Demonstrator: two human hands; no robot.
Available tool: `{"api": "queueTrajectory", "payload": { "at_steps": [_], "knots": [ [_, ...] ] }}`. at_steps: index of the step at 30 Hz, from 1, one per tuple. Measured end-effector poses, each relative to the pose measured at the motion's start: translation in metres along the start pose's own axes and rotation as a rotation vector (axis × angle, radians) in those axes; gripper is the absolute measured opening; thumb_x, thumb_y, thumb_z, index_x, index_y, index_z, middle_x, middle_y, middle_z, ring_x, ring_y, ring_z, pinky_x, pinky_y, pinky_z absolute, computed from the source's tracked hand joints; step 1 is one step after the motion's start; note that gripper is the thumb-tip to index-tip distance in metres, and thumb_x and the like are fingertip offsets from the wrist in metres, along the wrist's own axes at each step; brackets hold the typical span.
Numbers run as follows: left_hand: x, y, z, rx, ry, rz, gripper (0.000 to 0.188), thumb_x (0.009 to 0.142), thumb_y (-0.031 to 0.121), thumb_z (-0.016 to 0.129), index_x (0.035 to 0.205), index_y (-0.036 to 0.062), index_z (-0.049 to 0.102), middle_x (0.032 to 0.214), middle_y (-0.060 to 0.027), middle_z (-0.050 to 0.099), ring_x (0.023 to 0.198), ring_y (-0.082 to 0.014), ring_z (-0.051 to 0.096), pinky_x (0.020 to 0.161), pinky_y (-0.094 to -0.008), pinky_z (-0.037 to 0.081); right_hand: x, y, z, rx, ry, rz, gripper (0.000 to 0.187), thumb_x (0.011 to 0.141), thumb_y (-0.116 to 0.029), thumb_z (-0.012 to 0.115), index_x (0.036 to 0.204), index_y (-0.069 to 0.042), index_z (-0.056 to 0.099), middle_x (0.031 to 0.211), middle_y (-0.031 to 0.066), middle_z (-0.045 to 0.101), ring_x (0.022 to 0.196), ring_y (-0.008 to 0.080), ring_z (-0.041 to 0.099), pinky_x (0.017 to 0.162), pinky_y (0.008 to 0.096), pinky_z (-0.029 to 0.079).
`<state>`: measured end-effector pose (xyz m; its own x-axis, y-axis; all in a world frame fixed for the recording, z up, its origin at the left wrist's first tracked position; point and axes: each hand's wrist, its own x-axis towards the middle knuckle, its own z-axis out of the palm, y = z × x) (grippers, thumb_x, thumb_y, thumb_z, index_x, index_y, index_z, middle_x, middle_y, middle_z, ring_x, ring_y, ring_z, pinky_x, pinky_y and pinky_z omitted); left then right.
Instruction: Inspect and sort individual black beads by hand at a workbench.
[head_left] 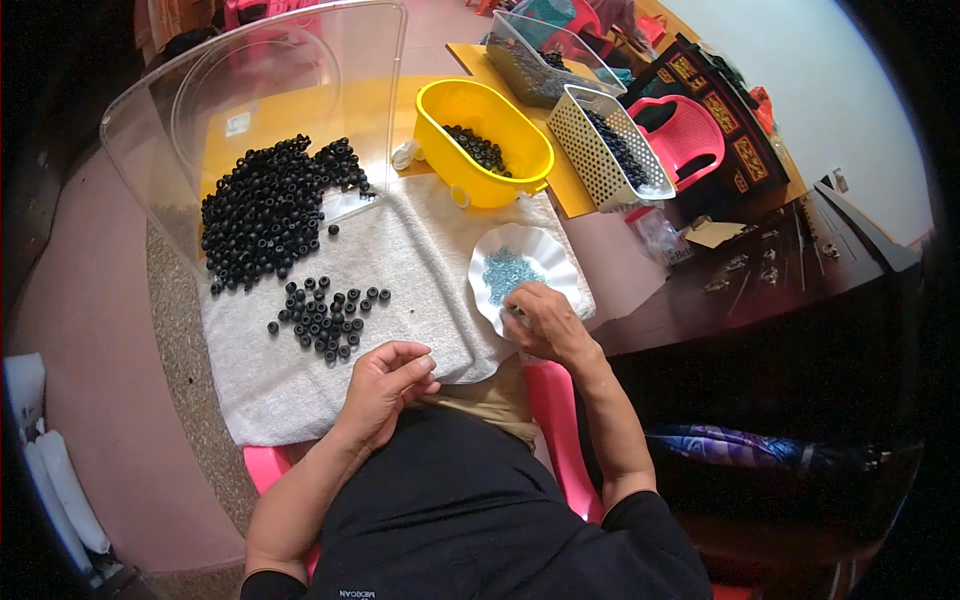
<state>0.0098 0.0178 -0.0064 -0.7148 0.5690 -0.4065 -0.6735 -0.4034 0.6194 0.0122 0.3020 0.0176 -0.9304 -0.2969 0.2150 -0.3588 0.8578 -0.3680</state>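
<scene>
My right hand (545,322) reaches into a white dish with a scalloped rim (560,265). Its fingers are curled together at a heap of tiny clear-blue pieces (510,272), and whatever they pinch is hidden. Close to the towel's front edge, my left hand (390,385) is held with thumb and forefinger pressed together; I cannot make out anything between them. Beyond it, a small group of round black pieces with holes (328,322) lies loose on the white towel (250,385). A larger pile of the same black pieces (262,215) spreads at the far left.
A clear plastic bin (375,95) stands tipped behind the large pile. Behind the dish sit a yellow tub (432,120) and a perforated white basket (590,165), both with black pieces inside. A pink chair (690,140) and a dark cabinet (800,300) are to the right.
</scene>
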Motion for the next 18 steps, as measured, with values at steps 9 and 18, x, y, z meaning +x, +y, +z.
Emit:
{"api": "queueTrajectory", "payload": {
  "at_steps": [9,18],
  "knots": [
    [0.0007,-0.0006,-0.0002,0.015,0.001,-0.003,0.016,0.09,0.008,0.067,0.103,0.0003,0.062,0.088,-0.0049,0.065,0.078,-0.0109,0.063,0.075,-0.0278,0.057,-0.001,-0.0016,0.0,-0.018,0.093,-0.002,0.023,0.076,-0.002,0.067,0.099,-0.002,0.064,0.091,0.0162,0.065,0.081,0.0328,0.064,0.072,0.0386,0.053],
    [0.0009,-0.0018,0.0005,0.02,0.008,0.005,0.016,0.09,0.009,0.067,0.103,0.0002,0.062,0.087,-0.005,0.065,0.077,-0.0107,0.063,0.074,-0.0278,0.057,-0.0035,0.0034,0.0009,0.004,0.146,0.01,0.015,0.086,0.0,0.061,0.101,-0.002,0.061,0.093,0.0165,0.062,0.081,0.0356,0.063,0.068,0.0404,0.052]
  ]
}}
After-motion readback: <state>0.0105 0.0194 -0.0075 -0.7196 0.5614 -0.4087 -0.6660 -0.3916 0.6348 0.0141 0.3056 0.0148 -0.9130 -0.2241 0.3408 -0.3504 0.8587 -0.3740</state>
